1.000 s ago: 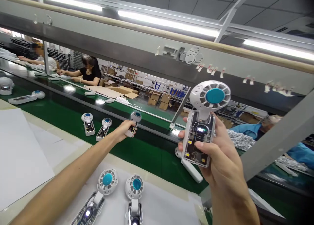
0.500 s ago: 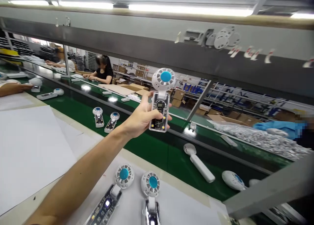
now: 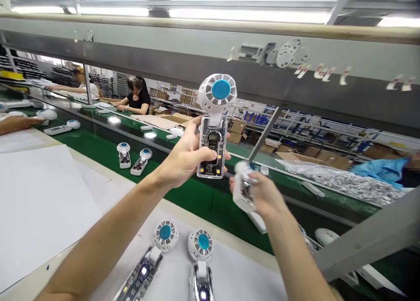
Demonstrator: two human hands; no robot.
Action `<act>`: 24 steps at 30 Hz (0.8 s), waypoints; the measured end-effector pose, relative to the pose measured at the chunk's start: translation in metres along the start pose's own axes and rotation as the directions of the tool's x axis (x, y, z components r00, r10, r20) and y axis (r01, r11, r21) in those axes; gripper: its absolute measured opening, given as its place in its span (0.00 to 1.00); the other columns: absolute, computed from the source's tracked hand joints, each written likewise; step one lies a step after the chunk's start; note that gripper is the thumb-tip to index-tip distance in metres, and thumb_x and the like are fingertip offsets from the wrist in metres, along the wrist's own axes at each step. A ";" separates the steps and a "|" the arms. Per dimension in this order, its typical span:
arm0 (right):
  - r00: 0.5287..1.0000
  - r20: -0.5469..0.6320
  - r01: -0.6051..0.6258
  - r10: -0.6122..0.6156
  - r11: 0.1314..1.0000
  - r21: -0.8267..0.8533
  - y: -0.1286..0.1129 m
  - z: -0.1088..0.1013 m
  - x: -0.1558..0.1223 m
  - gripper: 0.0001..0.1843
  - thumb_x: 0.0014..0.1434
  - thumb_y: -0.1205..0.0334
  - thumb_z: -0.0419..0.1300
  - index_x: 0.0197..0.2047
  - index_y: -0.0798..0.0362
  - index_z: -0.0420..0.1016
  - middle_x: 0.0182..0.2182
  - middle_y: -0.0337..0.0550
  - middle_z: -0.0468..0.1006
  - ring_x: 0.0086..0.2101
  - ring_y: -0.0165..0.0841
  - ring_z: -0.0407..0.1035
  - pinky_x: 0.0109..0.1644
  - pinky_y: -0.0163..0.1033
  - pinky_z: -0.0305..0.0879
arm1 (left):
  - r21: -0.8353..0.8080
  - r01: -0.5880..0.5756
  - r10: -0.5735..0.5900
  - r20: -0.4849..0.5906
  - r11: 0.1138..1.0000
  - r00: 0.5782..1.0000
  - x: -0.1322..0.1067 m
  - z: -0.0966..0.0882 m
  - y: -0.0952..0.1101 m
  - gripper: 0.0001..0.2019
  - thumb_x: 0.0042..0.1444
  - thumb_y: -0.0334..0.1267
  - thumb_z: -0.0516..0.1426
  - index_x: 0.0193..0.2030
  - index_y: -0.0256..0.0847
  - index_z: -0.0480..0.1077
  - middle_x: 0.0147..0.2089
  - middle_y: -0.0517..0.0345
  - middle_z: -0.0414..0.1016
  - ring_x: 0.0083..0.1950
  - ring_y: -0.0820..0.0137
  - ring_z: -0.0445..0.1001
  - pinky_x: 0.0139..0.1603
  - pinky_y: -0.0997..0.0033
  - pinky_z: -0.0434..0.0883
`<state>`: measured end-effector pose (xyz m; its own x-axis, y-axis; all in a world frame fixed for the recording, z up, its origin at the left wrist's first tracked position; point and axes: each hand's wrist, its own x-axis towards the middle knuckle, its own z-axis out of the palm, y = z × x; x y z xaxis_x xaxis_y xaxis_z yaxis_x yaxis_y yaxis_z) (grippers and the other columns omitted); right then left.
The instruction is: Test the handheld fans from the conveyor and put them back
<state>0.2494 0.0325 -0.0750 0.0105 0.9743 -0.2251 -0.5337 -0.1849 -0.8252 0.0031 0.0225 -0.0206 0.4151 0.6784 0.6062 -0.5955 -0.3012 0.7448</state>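
The person's left hand point(image 3: 183, 157) grips a handheld fan point(image 3: 213, 137) upright above the green belt point(image 3: 208, 207); the right hand point(image 3: 266, 195) holds a blurred second fan point(image 3: 242, 195). Handling looks midway: two lit fans point(image 3: 144, 270) lie on white paper point(image 3: 239, 270), others point(image 3: 124, 157) on the belt.

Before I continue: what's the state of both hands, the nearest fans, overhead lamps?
Left hand: gripping
Left hand's fan: raised, roughly upright
Right hand: gripping
Right hand's fan: raised, blurred
Near left fan: light on, resting on paper
Near right fan: light on, resting on paper
Overhead lamps: lit

Fans point(image 3: 147, 266) on paper point(image 3: 243, 266) — belt point(image 3: 203, 200) behind.
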 end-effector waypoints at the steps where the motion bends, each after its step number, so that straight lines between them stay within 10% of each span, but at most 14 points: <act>1: 0.999 -0.007 -0.043 0.043 0.999 -0.016 0.008 0.003 0.011 0.14 0.57 0.74 0.52 0.45 0.61 0.73 0.30 0.54 0.79 0.27 0.38 0.75 0.28 0.42 0.76 | 0.010 0.002 -0.002 -0.010 1.000 1.000 0.000 0.000 0.001 0.31 0.52 0.26 0.60 0.59 0.43 0.49 0.52 0.52 0.73 0.37 0.67 0.80 0.34 0.65 0.79; 24: 0.989 0.067 0.149 -0.134 0.934 -0.325 0.077 -0.010 0.054 0.26 0.42 0.74 0.59 0.48 0.53 0.71 0.35 0.44 0.78 0.38 0.41 0.78 0.29 0.40 0.77 | 0.077 0.001 -0.004 0.041 0.997 0.999 -0.003 0.002 0.003 0.34 0.53 0.27 0.59 0.63 0.44 0.48 0.49 0.52 0.74 0.35 0.66 0.80 0.37 0.61 0.78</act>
<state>0.2168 0.0691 -0.1558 0.0251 0.9967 -0.0771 -0.2219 -0.0697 -0.9726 0.0013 0.0180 -0.0192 0.4456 0.6515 0.6140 -0.5400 -0.3515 0.7648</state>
